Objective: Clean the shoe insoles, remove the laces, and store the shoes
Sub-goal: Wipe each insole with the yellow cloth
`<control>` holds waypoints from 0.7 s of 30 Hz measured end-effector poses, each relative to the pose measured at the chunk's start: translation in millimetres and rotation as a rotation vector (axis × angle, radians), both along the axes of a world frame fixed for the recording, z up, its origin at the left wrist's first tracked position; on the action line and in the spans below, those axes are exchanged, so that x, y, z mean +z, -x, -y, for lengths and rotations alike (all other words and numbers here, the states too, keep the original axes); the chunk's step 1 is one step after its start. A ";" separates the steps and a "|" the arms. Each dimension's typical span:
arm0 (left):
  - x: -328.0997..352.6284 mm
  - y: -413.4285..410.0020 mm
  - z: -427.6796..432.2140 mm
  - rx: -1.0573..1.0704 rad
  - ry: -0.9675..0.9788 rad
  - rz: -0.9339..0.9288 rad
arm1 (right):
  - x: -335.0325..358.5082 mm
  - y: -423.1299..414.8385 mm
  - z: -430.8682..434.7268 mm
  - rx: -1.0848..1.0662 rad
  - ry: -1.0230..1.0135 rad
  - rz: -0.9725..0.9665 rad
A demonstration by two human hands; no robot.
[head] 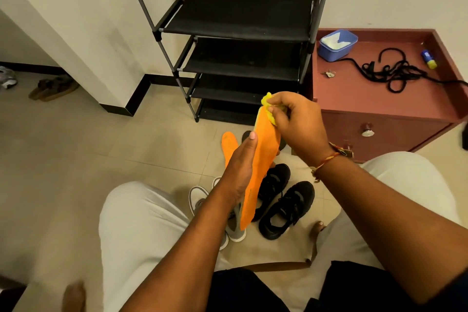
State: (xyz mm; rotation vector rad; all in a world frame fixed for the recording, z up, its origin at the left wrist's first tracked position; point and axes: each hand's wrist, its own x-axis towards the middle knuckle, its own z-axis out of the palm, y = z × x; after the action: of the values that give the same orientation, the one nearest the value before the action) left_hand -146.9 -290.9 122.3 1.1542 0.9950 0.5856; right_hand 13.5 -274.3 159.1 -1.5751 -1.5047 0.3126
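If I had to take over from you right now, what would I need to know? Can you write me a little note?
Left hand grips the orange insole, held upright. Right hand pinches a yellow cloth against its top end.
A second orange insole lies on the floor beyond the black shoes and grey shoes.
Done: black laces lie loose on the red cabinet.
Left: finish wiping, check the black shoes, which look laced, then move the shoes to the rack.
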 end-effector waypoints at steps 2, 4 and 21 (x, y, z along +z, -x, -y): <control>-1.2 -0.6 -1.3 0.006 -0.042 -0.017 | 2.9 8.0 5.7 0.061 -0.014 0.021; -0.4 -1.2 -2.2 0.038 -0.071 -0.013 | 6.6 14.8 9.8 0.150 -0.020 0.049; 3.5 3.7 -8.3 0.238 0.248 0.331 | -0.8 44.3 24.6 0.187 -0.090 0.065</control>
State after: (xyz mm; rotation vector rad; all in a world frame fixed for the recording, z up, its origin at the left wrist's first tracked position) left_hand -150.6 -282.7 125.8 0.6970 0.8935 0.7907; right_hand -30.8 -299.0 158.3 -1.3891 -1.6968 0.2975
